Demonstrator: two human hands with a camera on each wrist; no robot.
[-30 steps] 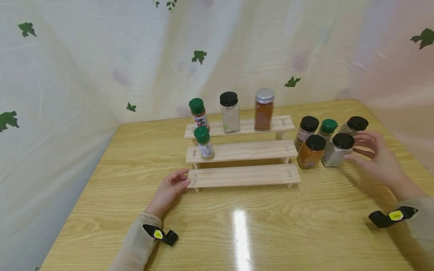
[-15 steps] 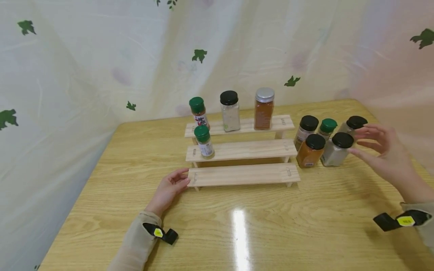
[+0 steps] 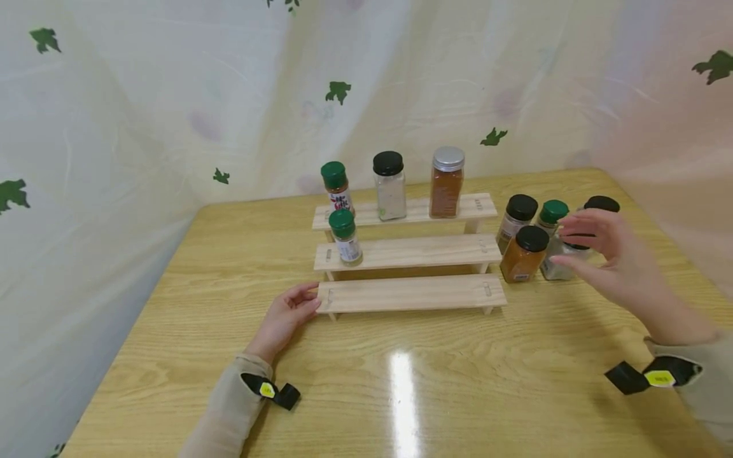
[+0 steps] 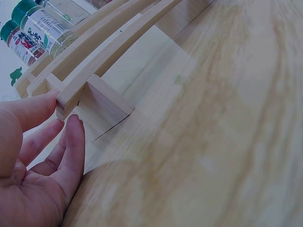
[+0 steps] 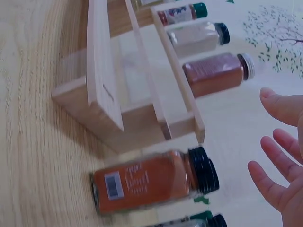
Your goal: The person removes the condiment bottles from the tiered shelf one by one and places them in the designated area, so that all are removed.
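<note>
The left hand (image 3: 283, 321) is placed at the left end of the wooden rack (image 3: 424, 253), and the end of its lowest shelf (image 3: 412, 294) is pinched between thumb and fingers. The right hand (image 3: 624, 264) is held raised to the right of the rack, its fingers gently curved and its thumb set well apart from them.

Beside the rack's right end, an orange-brown jar (image 3: 523, 259) with a black lid is stood upright, apart from the right hand's fingers. Farther right of the rack, a pale jar (image 3: 557, 266) is partly covered by that hand; whether it is touched cannot be told. Behind these, a black-lidded jar (image 3: 509, 228), a green-capped jar (image 3: 552, 212) and a mostly hidden jar (image 3: 601, 203) are grouped.

On the rack's top shelf, a red-labelled jar (image 3: 339, 194), a clear jar (image 3: 391, 194) and a silver-lidded jar (image 3: 446, 191) are lined up from left to right. On the rack's middle shelf, a small green-lidded jar (image 3: 347, 245) is placed at the left. The rack is supported on a wood-grained table (image 3: 229, 254), and behind it a leaf-patterned cloth (image 3: 172, 95) is hung.
</note>
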